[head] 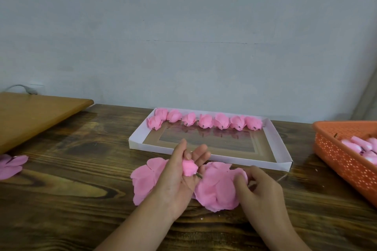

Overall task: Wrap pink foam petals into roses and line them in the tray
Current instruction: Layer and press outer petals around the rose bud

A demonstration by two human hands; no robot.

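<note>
The left hand (179, 177), palm up near the table's front edge, grasps a small pink rosebud (189, 166) between its fingers. The right hand (259, 189) pinches the edge of a loose petal sheet (216, 189) just beside it. Beyond them, a white tray (281, 149) holds eight roses (206, 120) along its far wall. An orange basket (336, 157) sits far right.
</note>
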